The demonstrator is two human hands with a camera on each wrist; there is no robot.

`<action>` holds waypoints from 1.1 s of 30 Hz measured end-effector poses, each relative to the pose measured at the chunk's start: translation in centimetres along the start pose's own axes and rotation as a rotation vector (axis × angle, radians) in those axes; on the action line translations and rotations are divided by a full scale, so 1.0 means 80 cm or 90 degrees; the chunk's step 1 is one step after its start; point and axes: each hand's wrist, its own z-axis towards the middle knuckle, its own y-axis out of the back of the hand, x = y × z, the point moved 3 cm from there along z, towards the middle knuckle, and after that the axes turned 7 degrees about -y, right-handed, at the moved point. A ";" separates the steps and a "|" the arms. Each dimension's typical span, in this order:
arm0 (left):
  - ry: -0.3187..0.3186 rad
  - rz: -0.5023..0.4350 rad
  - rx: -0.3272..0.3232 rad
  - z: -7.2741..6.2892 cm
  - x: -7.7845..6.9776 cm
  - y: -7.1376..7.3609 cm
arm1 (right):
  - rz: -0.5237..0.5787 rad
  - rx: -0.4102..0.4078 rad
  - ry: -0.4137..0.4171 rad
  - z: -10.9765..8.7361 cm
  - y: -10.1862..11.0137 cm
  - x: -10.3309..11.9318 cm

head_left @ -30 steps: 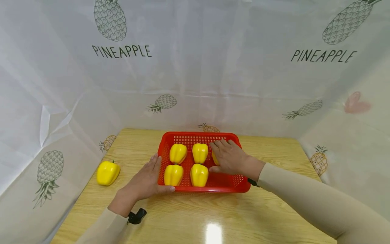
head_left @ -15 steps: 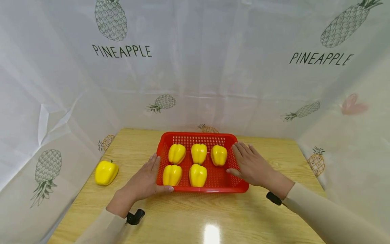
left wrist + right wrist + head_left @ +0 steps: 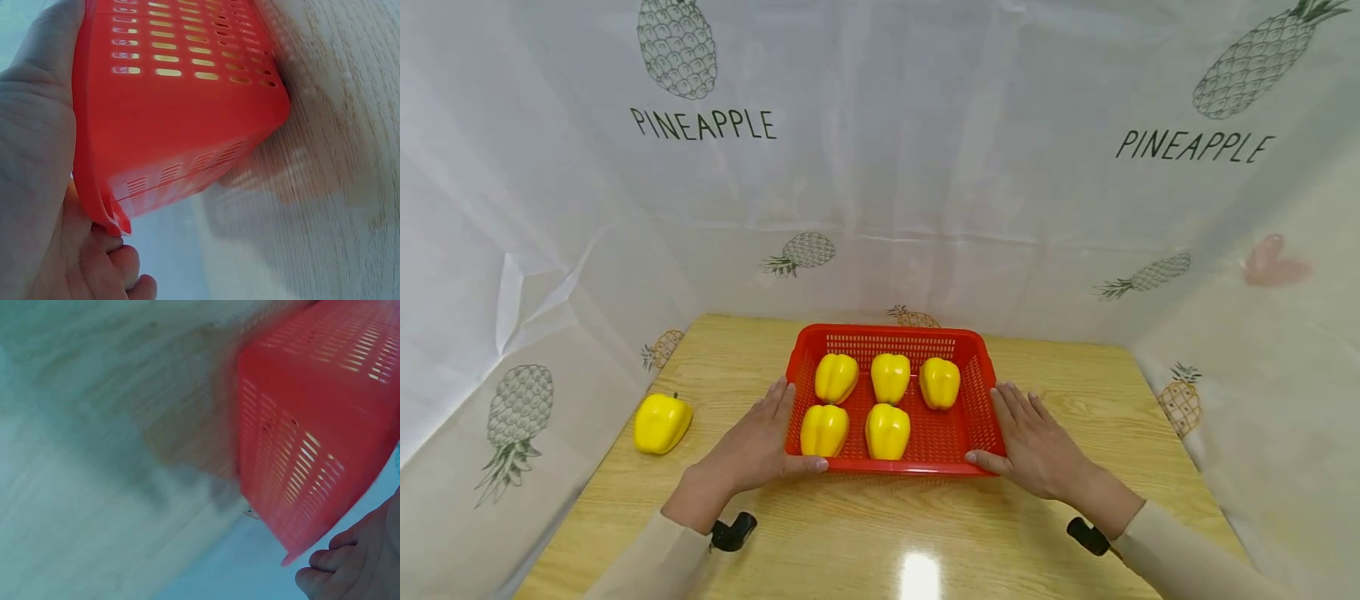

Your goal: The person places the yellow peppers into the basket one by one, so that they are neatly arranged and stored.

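A red plastic basket [image 3: 895, 468] with slotted walls stands on the table, holding several yellow bell peppers [image 3: 891, 379]. Three lie along its back row and two along the front; its front right part shows bare mesh. My left hand [image 3: 752, 446] grips the basket's front left corner, thumb over the front rim, fingers at the side rim. On the other side my right hand [image 3: 1037, 446] lies at the right rim with fingers extended and thumb by the front rim. In the right wrist view its fingertips [image 3: 312, 575] appear just off the rim.
Another yellow bell pepper [image 3: 662, 423] with a green stem lies on the wooden table [image 3: 842, 533] near its left edge. White sheeting [image 3: 895, 192] printed with pineapples closes off the back and both sides.
My right hand has left the back right pepper, uncovering it, and moved right and toward me to the basket's right rim. The left hand has stayed at its corner.
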 end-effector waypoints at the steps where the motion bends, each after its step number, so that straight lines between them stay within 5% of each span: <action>1: 0.002 -0.001 0.001 0.000 0.000 0.001 | 0.013 0.007 -0.008 -0.001 -0.002 0.000; 19: -0.006 0.006 -0.009 -0.001 0.002 -0.002 | 0.057 0.035 -0.046 -0.010 -0.010 0.002; 24: -0.043 0.042 -0.037 -0.006 0.007 0.003 | 0.060 0.039 -0.050 -0.010 -0.009 0.000; 33: -0.123 0.154 -0.160 -0.059 0.069 0.058 | 0.073 0.049 -0.054 -0.007 -0.013 0.000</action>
